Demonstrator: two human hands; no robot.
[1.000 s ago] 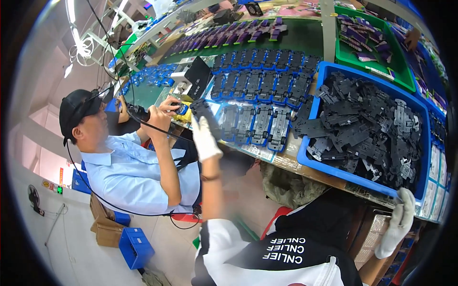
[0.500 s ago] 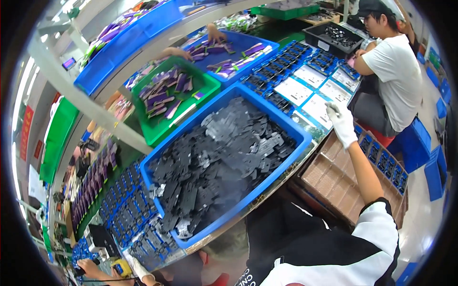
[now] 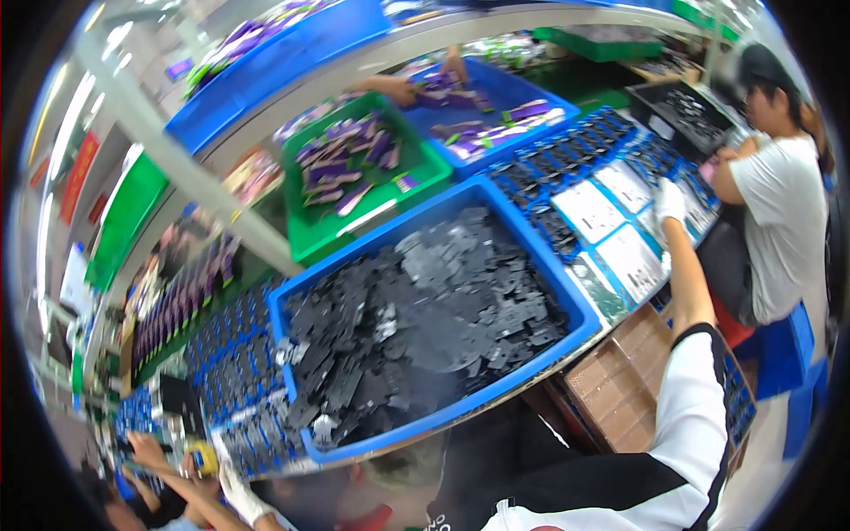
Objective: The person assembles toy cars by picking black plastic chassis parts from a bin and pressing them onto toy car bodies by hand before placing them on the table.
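Observation:
My right hand (image 3: 670,203), in a white glove, reaches over the white sheets (image 3: 630,260) at the right of the bench. Its fingertips are near rows of black plastic parts in blue holders (image 3: 575,152). Blur hides whether anything is between the fingers. A white-gloved hand at the lower left, apparently my left hand (image 3: 241,494), lies beside more black parts in blue holders (image 3: 257,442); its fingers do not show clearly. Between the hands stands a big blue bin (image 3: 584,329) heaped with loose flat black plastic pieces (image 3: 434,301).
Behind it are a green bin (image 3: 431,165) and a blue bin (image 3: 560,113) with purple pieces; a co-worker's hands reach into the blue one. A person in white (image 3: 779,203) sits at right. A brown compartment tray (image 3: 620,380) stands below the bench edge. A metal post (image 3: 190,173) rises at left.
My right hand has moved forward across the white sheets toward the black parts. The whole view has shifted, so the bench and bins appear further right.

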